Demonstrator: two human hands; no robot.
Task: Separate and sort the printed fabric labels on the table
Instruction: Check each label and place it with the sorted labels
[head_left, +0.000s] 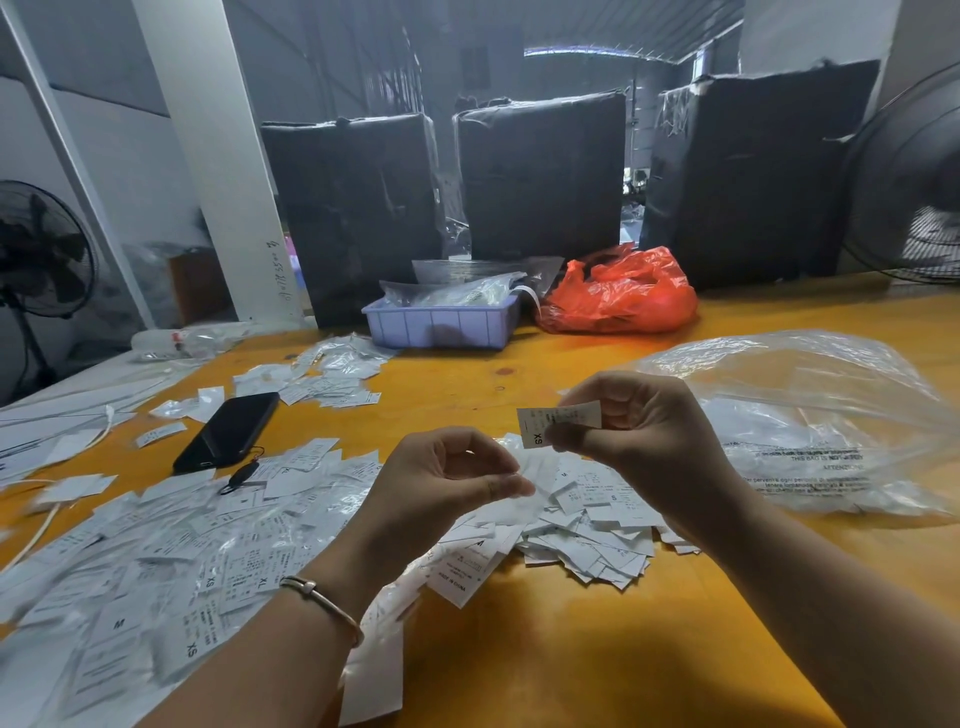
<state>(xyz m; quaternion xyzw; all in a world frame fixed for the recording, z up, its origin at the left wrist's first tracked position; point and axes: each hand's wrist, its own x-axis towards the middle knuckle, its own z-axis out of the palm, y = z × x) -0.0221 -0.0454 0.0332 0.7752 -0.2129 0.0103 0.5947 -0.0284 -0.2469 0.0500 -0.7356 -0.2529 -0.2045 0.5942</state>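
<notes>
Now the right hand (641, 431) pinches one XS label (558, 423) above the heap of labels (587, 525); the left hand (441, 483), fingers curled, holds nothing clear and should steady the heap.

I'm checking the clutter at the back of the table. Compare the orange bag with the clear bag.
The orange bag is opaque and bunched into a lump; the clear bag is see-through and spread out loosely. The orange bag shows no print, while the clear bag carries printed warning text. Both are thin crinkled plastic lying on the table.
</notes>
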